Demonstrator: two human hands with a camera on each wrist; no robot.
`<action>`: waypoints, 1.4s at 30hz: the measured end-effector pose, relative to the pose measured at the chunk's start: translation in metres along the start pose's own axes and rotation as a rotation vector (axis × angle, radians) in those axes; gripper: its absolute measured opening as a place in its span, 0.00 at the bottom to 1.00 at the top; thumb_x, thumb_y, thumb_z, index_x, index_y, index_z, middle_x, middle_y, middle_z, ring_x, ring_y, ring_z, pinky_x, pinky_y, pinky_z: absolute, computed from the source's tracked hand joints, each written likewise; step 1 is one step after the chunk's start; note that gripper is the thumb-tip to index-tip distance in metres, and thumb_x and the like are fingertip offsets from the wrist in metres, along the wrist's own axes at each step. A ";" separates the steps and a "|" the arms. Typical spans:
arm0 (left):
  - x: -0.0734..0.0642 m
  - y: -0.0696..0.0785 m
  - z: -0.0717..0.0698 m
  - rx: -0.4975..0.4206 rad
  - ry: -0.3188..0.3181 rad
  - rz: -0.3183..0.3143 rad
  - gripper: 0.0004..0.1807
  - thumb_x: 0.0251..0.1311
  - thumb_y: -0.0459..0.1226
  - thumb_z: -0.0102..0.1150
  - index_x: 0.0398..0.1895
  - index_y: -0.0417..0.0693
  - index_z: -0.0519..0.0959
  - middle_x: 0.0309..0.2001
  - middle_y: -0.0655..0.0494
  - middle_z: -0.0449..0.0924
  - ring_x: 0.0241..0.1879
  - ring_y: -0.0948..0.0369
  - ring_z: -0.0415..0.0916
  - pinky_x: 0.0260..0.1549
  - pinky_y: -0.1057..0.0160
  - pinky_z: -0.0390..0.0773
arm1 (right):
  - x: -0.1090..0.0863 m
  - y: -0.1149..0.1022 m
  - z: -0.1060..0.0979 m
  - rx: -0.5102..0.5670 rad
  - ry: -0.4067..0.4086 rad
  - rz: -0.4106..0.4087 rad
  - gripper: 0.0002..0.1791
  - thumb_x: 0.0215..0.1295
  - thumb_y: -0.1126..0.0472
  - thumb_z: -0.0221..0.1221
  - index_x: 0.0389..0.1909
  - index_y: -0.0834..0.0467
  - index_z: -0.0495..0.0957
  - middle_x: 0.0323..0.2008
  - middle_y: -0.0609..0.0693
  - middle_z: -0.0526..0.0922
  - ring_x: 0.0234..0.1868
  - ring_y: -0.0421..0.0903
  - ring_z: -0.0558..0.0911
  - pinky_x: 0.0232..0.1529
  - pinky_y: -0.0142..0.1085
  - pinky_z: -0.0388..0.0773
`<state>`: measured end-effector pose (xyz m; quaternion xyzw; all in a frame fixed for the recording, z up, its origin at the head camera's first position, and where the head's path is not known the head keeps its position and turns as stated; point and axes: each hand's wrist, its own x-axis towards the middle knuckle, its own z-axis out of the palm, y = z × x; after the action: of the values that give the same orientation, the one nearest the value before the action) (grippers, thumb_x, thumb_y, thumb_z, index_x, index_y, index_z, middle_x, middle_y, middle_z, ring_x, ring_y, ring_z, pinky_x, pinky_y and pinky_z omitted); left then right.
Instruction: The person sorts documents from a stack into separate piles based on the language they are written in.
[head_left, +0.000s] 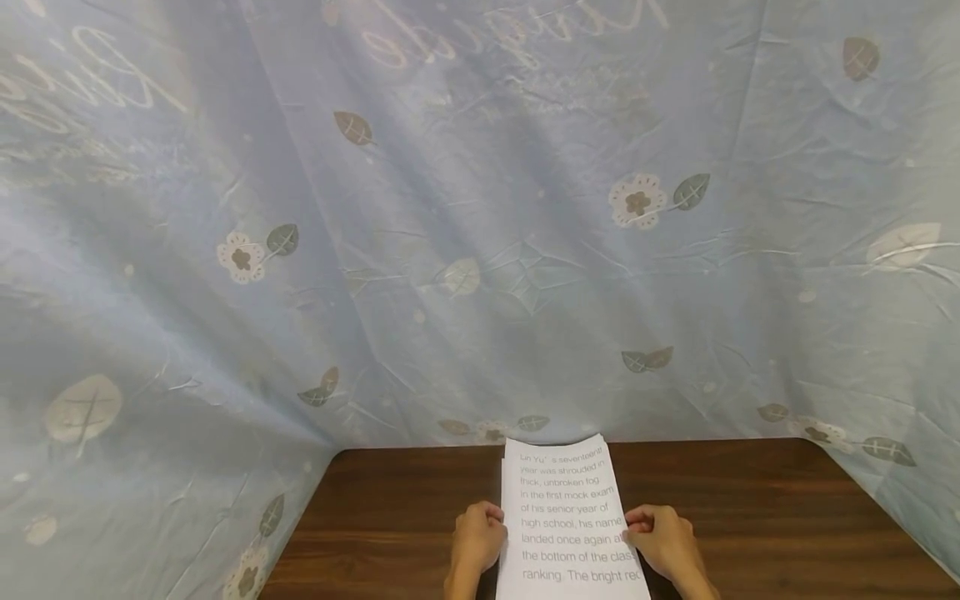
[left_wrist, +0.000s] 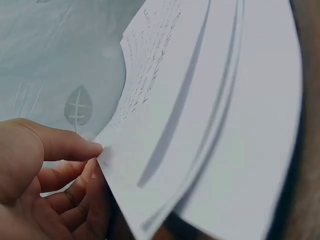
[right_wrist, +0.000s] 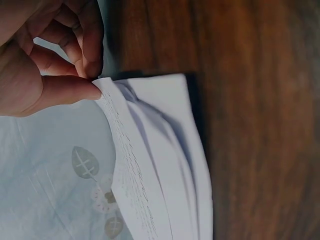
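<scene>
A stack of white printed paper sheets [head_left: 566, 517] is held up over the table in the head view, its large text facing me. My left hand [head_left: 478, 537] pinches the left edge between thumb and fingers. On the opposite edge, my right hand [head_left: 666, 540] pinches the paper the same way. In the left wrist view, the left thumb presses near a corner of the sheets [left_wrist: 165, 110], which bow and fan apart. The right wrist view shows the right thumb and fingertips on another corner, with gaps between the loose sheets [right_wrist: 150, 125].
A dark brown wooden table [head_left: 390, 500] lies beneath the hands and paper. Behind and on both sides hangs a pale blue curtain-like cloth [head_left: 465, 250] with leaf and flower prints, meeting the table's back edge.
</scene>
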<state>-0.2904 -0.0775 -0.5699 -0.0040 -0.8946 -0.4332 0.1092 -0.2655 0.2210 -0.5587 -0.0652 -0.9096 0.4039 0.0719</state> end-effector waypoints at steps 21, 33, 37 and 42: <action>0.002 0.001 -0.002 -0.098 0.002 -0.048 0.07 0.50 0.29 0.76 0.32 0.44 0.87 0.26 0.59 0.87 0.27 0.64 0.81 0.29 0.59 0.82 | 0.002 0.004 0.002 0.030 0.022 0.008 0.11 0.54 0.62 0.76 0.39 0.59 0.91 0.30 0.44 0.91 0.36 0.41 0.87 0.44 0.50 0.84; 0.001 0.007 -0.004 -0.067 0.048 -0.081 0.07 0.50 0.30 0.74 0.33 0.47 0.88 0.27 0.61 0.86 0.28 0.64 0.79 0.31 0.57 0.79 | 0.002 -0.004 -0.001 0.029 0.008 -0.008 0.09 0.59 0.63 0.72 0.41 0.57 0.92 0.33 0.44 0.92 0.38 0.43 0.87 0.43 0.49 0.83; 0.000 0.010 -0.005 -0.023 0.070 -0.094 0.08 0.50 0.30 0.74 0.33 0.48 0.87 0.28 0.61 0.84 0.31 0.62 0.78 0.34 0.54 0.78 | 0.001 -0.005 -0.002 0.020 0.001 -0.003 0.08 0.59 0.61 0.73 0.40 0.54 0.92 0.34 0.44 0.92 0.39 0.44 0.88 0.43 0.50 0.83; 0.001 0.014 -0.007 -0.007 0.089 -0.098 0.08 0.50 0.32 0.75 0.33 0.50 0.87 0.31 0.60 0.84 0.33 0.61 0.79 0.36 0.52 0.79 | 0.002 -0.005 -0.002 0.087 -0.008 0.023 0.09 0.60 0.63 0.71 0.42 0.57 0.91 0.34 0.45 0.91 0.37 0.43 0.86 0.38 0.42 0.83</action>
<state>-0.2886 -0.0738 -0.5547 0.0588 -0.8865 -0.4408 0.1276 -0.2671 0.2192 -0.5539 -0.0709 -0.8906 0.4443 0.0663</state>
